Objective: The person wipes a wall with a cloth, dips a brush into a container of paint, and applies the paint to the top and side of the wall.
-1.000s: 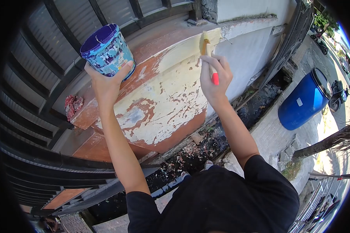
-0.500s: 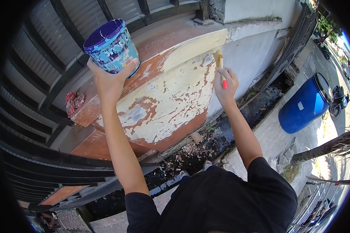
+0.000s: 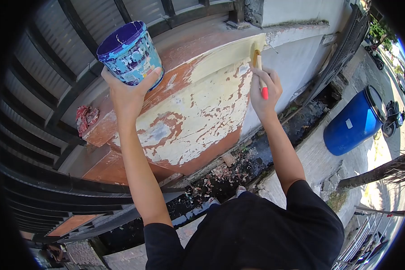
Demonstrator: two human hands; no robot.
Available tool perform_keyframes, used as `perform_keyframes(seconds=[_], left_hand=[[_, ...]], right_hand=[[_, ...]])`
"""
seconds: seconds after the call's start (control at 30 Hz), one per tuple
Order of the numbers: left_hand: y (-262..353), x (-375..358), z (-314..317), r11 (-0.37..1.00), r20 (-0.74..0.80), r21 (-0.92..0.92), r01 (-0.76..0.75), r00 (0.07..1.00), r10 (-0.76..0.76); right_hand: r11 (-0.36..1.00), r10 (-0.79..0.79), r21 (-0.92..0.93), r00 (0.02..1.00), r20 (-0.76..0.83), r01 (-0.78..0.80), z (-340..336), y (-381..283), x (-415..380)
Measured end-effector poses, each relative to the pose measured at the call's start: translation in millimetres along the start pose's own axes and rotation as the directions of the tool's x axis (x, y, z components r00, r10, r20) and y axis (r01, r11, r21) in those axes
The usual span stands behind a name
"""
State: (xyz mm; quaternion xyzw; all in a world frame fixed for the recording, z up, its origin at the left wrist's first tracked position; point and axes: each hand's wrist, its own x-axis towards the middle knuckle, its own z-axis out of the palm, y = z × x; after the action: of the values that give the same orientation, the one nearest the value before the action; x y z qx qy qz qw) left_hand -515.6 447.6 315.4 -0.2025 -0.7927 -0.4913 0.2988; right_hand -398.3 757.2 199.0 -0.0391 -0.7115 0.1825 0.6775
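Note:
My left hand (image 3: 129,92) grips a paint-smeared blue and purple bucket (image 3: 137,60) from below, tilted above the wall's ledge. What lies at the bottom of the bucket is hidden. In my right hand (image 3: 265,90) is a paintbrush (image 3: 258,66) with a pale handle and a red end. Its bristles touch the cream-painted band near the right end of the wall's upper edge. Below that band the wall face (image 3: 198,121) shows patchy cream paint over reddish-brown, with grey spots.
A crumpled red cloth (image 3: 86,118) lies on the ledge by the dark metal fence (image 3: 45,90). Under the wall runs a wet gutter (image 3: 220,180) with paint flakes. A blue drum (image 3: 353,121) stands at right, near a tree trunk (image 3: 371,172).
My right hand has moved slightly up and right, carrying the brush from the band's lower edge onto the band itself. My left hand and the bucket have barely moved.

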Motion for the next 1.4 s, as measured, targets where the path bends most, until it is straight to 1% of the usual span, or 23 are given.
perform_keyframes(seconds=[0.03, 0.1, 0.13, 0.2, 0.33, 0.4, 0.43, 0.5, 0.53, 0.57, 0.63, 0.67, 0.8, 0.87, 0.9, 0.97, 1.03, 1.1, 1.23, 1.27, 1.3, 1.37, 1.4], left_hand=[[0.3, -0.8, -0.6, 1.000, 0.007, 0.014, 0.016, 1.000, -0.017], [-2.0, -0.5, 0.4, 1.000, 0.006, 0.015, 0.008, 1.000, -0.009], [-2.0, 0.4, -0.1, 1.000, 0.001, 0.013, 0.002, 1.000, -0.002], [0.3, 0.4, -0.3, 1.000, -0.002, 0.013, 0.007, 1.000, -0.007], [-2.5, -0.7, 0.3, 1.000, -0.006, 0.015, 0.012, 1.000, -0.012], [3.5, -2.3, -1.2, 1.000, 0.003, 0.008, 0.022, 1.000, -0.022], [6.4, -3.0, -2.0, 1.000, 0.009, 0.004, 0.028, 1.000, -0.028], [5.6, -3.8, -1.7, 1.000, 0.015, 0.002, 0.022, 1.000, -0.022], [5.3, -2.4, -2.8, 1.000, 0.015, 0.004, 0.021, 1.000, -0.021], [5.9, -1.6, -4.0, 1.000, 0.003, 0.007, 0.022, 1.000, -0.022], [5.6, -2.4, -4.0, 0.999, 0.017, 0.026, 0.034, 0.999, -0.034], [3.4, -3.2, -4.5, 0.999, 0.016, 0.031, 0.044, 0.999, -0.045], [4.4, -2.8, -2.2, 1.000, 0.023, -0.004, 0.025, 0.999, -0.025], [5.0, -1.3, -2.4, 1.000, 0.018, -0.011, 0.023, 1.000, -0.023], [4.2, -1.2, -2.3, 1.000, 0.016, -0.001, 0.016, 1.000, -0.016], [2.2, -1.4, -1.9, 1.000, 0.010, 0.012, 0.016, 1.000, -0.016], [0.6, -1.7, -1.9, 1.000, 0.028, -0.020, 0.014, 1.000, -0.014], [-1.8, -2.1, -0.9, 1.000, 0.021, -0.009, 0.021, 1.000, -0.021], [3.5, -2.4, -2.2, 0.999, 0.000, 0.027, 0.017, 1.000, -0.017], [3.3, -2.4, -1.9, 0.999, 0.004, 0.027, 0.020, 1.000, -0.020], [3.0, -1.5, -2.0, 0.999, 0.003, 0.023, 0.026, 1.000, -0.027], [1.6, -2.9, -0.6, 0.999, 0.015, 0.011, 0.031, 0.999, -0.031], [1.5, -2.1, -0.3, 1.000, 0.005, 0.009, 0.016, 1.000, -0.016]], right_hand=[[1.000, 0.007, 0.000, 1.000, 0.004, -0.007, 4.8, 5.0, 8.9], [0.988, 0.089, -0.119, 0.992, -0.091, -0.099, 14.3, 11.0, 27.4], [0.988, 0.087, -0.116, 0.992, -0.093, -0.098, 18.0, 4.8, 29.0], [0.997, 0.078, -0.008, 0.997, -0.022, -0.078, 36.6, -19.8, 24.3], [0.994, -0.040, 0.110, 0.992, 0.117, 0.027, 48.8, -107.3, -12.0], [0.959, -0.076, 0.282, 0.979, 0.189, 0.020, 43.6, -136.4, -26.4], [0.960, -0.075, 0.280, 0.979, 0.188, 0.020, 33.0, -143.4, -27.7], [0.906, -0.001, 0.412, 0.971, 0.241, -0.101, 13.4, -151.6, -24.3], [0.890, 0.053, 0.426, 0.965, 0.257, -0.162, 5.7, -146.2, -25.0], [0.886, 0.045, 0.435, 0.965, 0.258, -0.157, -1.3, -137.4, -20.0], [0.747, 0.020, 0.559, 0.853, 0.522, -0.360, -15.4, -116.9, -6.2], [0.726, -0.071, 0.591, 0.817, 0.573, -0.351, -14.8, -104.0, 2.3], [0.739, -0.145, 0.611, 0.818, 0.557, -0.285, 12.6, -59.1, 21.1], [0.702, 0.034, 0.573, 0.825, 0.565, -0.422, 19.2, -37.8, 28.9], [0.700, 0.035, 0.574, 0.823, 0.567, -0.425, 18.4, -28.7, 29.9], [0.618, 0.237, 0.493, 0.743, 0.626, -0.613, 13.2, -13.0, 31.0], [0.636, 0.268, 0.472, 0.748, 0.608, -0.611, 3.6, -4.3, 30.8], [0.628, 0.321, 0.533, 0.813, 0.486, -0.567, -2.1, 13.0, 25.9], [0.696, 0.332, 0.497, 0.846, 0.418, -0.519, -27.2, -4.4, 32.1], [0.843, 0.282, 0.375, 0.911, 0.300, -0.385, -26.8, -17.4, 37.6], [0.945, 0.203, 0.217, 0.960, 0.192, -0.244, -23.2, -30.7, 38.5], [0.980, 0.039, 0.192, 0.996, 0.084, -0.055, 8.8, -46.7, 27.9], [0.984, -0.040, 0.180, 0.990, 0.134, 0.015, 19.8, -64.2, 18.0]])
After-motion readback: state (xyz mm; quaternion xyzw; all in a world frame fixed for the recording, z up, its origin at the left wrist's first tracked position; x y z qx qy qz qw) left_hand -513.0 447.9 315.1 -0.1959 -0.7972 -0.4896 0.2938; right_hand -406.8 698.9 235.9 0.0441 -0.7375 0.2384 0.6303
